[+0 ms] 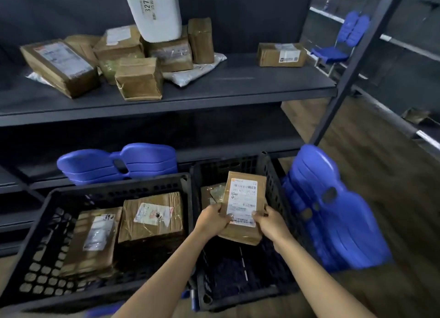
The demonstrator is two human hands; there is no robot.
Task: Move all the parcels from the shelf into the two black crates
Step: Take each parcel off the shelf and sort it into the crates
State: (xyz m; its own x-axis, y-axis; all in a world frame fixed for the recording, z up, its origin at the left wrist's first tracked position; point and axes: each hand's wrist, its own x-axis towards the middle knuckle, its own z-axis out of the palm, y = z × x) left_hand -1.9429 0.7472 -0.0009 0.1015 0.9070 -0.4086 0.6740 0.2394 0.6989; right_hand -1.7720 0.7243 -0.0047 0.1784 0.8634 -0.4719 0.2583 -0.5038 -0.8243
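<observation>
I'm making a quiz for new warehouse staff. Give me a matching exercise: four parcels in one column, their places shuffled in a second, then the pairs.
1. white parcel marked 3270
2. lone brown box
3. barcode-label parcel
4. parcel with pink-edged label

A. in the left crate
B. held by left hand and right hand over the right crate
C. standing on the pile on the shelf
D. alone at the shelf's right end

Pairs: 1-C, 2-D, 3-B, 4-A

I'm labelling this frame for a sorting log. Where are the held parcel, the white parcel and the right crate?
held parcel (244, 198): head view, on its white label.
white parcel (154, 15): head view, middle of its front face.
right crate (214, 172): head view, on its far wall.
</observation>
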